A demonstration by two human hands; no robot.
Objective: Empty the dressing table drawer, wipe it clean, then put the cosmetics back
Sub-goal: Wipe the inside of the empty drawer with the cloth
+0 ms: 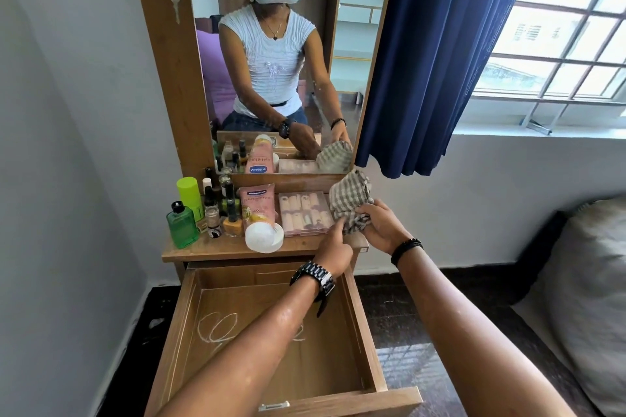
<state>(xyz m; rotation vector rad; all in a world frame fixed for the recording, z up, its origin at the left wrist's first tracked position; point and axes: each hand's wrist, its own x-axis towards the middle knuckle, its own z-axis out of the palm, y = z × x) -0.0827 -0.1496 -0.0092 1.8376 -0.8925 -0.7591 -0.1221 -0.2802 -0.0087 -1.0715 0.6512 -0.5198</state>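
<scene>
Your drawer (pixel 359 322) stands pulled out toward you, its wooden floor bare except for looping white chalk-like marks (pixel 216 325) near the left side. Above it, on the worktop (pixel 203 252), the cosmetics are lined up: a green bottle (pixel 182 225) at the near left, a lime-green container (pixel 189 195) behind it, a cluster of small nail polish bottles (pixel 223 206) in the middle, a pink lotion tube (pixel 259 215) lying with its white cap toward you, and a pink palette (pixel 305 213) just to its right.

At the right end of the worktop you hold a checked cloth (pixel 350 201), bunched up and raised above the surface. Your right hand (pixel 381 227) has its fingers curled around the lower part of the cloth. Your left hand (pixel 335 247), with a dark watch (pixel 315 278) on the wrist, pinches the cloth's near edge with fingers extended into the folds. Both forearms reach across the open drawer.

The mirror (pixel 352 61) behind the worktop reflects you and the bottles. A blue curtain (pixel 433 54) hangs to the right of it, beside a barred window (pixel 559 27).
</scene>
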